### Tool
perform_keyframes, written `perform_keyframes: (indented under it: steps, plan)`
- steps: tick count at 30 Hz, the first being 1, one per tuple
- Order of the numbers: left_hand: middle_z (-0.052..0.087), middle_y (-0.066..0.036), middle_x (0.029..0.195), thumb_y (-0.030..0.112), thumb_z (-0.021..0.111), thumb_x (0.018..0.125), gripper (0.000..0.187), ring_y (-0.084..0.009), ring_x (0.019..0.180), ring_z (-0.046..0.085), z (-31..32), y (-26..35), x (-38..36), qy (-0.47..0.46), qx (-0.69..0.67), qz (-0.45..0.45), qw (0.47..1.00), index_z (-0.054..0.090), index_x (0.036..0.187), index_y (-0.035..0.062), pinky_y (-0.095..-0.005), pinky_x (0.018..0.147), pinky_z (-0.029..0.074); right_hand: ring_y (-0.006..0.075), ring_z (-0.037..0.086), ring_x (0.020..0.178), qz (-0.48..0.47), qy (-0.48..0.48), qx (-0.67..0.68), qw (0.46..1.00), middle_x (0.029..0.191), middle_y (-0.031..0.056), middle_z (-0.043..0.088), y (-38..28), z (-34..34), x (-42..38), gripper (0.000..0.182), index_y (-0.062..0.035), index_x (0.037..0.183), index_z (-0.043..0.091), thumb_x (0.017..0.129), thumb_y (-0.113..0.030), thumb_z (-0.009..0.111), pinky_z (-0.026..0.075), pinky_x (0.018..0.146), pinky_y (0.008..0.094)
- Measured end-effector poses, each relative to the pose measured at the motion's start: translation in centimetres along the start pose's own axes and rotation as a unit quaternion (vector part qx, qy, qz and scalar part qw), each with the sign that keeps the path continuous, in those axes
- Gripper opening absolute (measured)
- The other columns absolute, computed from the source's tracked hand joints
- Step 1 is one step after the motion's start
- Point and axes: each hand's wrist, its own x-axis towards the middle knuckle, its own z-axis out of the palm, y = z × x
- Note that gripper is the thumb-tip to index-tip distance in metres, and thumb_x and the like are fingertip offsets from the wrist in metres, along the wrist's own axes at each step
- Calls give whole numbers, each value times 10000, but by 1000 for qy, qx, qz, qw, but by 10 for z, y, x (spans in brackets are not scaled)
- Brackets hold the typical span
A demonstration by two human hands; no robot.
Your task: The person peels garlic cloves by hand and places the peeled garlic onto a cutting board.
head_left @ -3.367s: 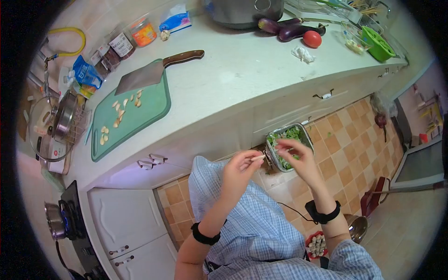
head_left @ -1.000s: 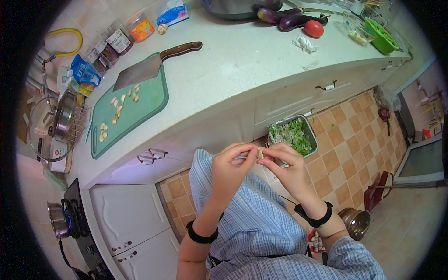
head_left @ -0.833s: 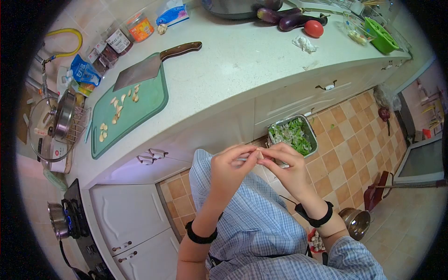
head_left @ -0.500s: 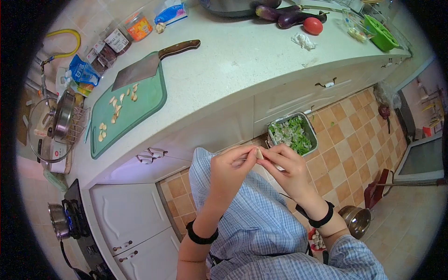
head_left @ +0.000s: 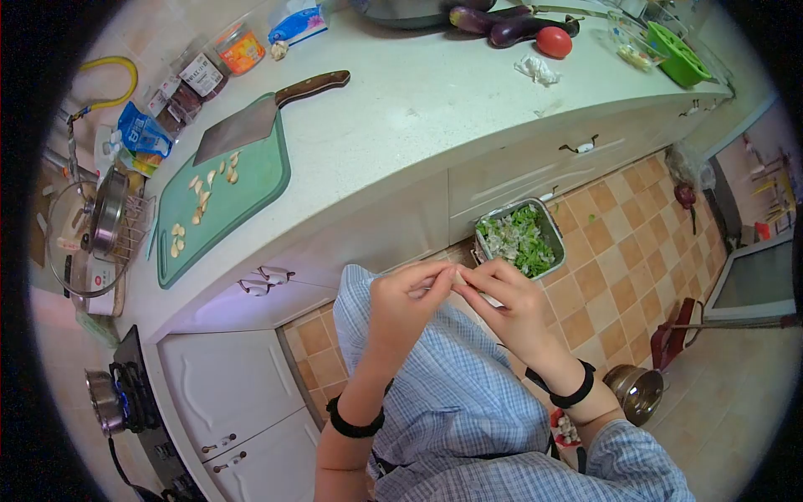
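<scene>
In front of my body, both hands meet at the fingertips around a small pale garlic clove, mostly covered by the fingers. My left hand pinches it from the left with thumb and index finger. From the other side my right hand pinches it too, fingers curled. Several loose garlic cloves lie on the green cutting board on the counter. A cleaver with a wooden handle rests across the board's far edge.
A bin of green vegetable scraps stands on the floor beyond my hands. On the counter are eggplants, a tomato, a crumpled tissue, a green basket and jars. A pot sits on the stove at left.
The clove, which showed pale between my fingertips, is now more covered by them. My hands have shifted only slightly; the whole view has moved a little.
</scene>
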Motion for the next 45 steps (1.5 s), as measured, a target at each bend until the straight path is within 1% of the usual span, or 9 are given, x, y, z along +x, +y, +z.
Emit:
perform_keyframes:
  steps: [14,16,23,25,27,29,31,38,45]
  plan:
    - [622,-97,822,31,568,794,143,-108,684,598,9,-7,-3,19,-12,-7,1000,613,897,-58,-183,600,493,169,507,536,-13,-5,-60,998,660,63,503,-2,0,-3,243,-34,941,618,701,-49,646,413,469,280]
    - [605,-82,723,49,566,787,131,-79,658,576,11,-6,-4,37,41,7,998,613,881,-29,-189,563,445,170,504,533,-5,-10,-60,998,655,63,499,-3,1,-3,247,-35,945,617,701,-50,647,413,467,281]
    - [612,-91,709,45,560,785,130,-86,636,586,13,-7,-3,62,59,20,996,612,873,-34,-193,537,450,149,540,586,68,12,62,996,720,69,556,-1,2,-1,241,-32,954,626,714,-39,642,431,521,244]
    - [626,-87,728,30,564,783,132,-97,654,601,14,-8,-3,74,-28,-9,997,613,878,-49,-190,555,473,142,547,602,86,19,96,992,737,68,568,2,2,-1,239,-32,955,627,716,-37,641,437,535,237]
    - [629,-84,744,23,565,782,134,-102,666,604,13,-3,-1,61,-45,-18,997,613,883,-52,-191,573,483,132,549,614,101,29,103,989,742,64,571,6,2,-2,237,-24,952,626,716,-35,641,442,540,235]
    - [632,-81,760,16,565,782,136,-107,678,608,12,-2,0,49,-63,-27,996,614,887,-54,-191,592,494,135,549,612,83,29,75,993,739,65,569,3,2,0,238,-20,951,624,714,-31,641,440,535,236]
    - [613,-118,864,21,556,799,158,-148,760,609,11,-5,1,30,-48,-28,998,589,918,-78,-231,610,538,137,549,610,66,29,46,996,737,66,567,1,1,2,239,-17,950,623,711,-27,641,438,531,236]
    - [632,-90,795,6,559,788,142,-116,694,612,12,-8,3,47,-59,-23,997,614,906,-48,-199,610,511,162,551,612,25,28,0,999,728,71,562,0,4,1,252,-18,949,619,698,-14,643,436,517,248]
    - [608,-128,881,28,556,802,167,-153,773,603,12,-9,4,13,-96,-30,995,591,935,-67,-235,615,541,159,548,604,19,40,-13,999,727,67,561,3,4,3,248,-22,945,621,698,-14,644,432,501,249]
